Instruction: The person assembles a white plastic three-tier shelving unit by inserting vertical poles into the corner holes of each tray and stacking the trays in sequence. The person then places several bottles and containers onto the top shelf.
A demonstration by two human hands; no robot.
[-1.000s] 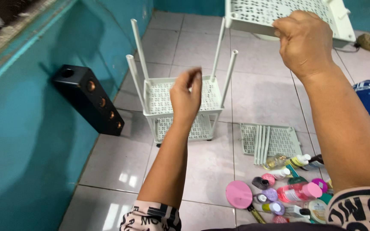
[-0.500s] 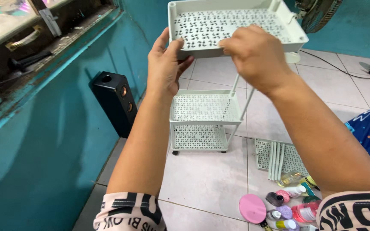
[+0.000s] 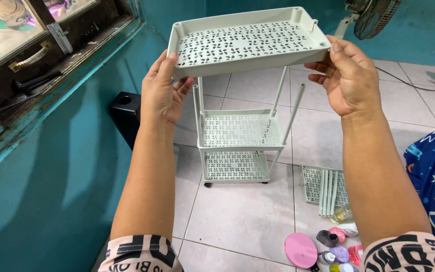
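Both hands grip a pale perforated tray (image 3: pixel 247 43) above a rack (image 3: pixel 237 143).
Left hand (image 3: pixel 163 93) and right hand (image 3: pixel 346 75) clasp its short ends; corner sockets show.

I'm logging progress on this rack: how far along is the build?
Done: two shelves stand joined, with poles sticking up. In hand: the left hand and right hand hold a third tray above those poles, not yet seated. Left: another tray with spare poles lies on the floor.
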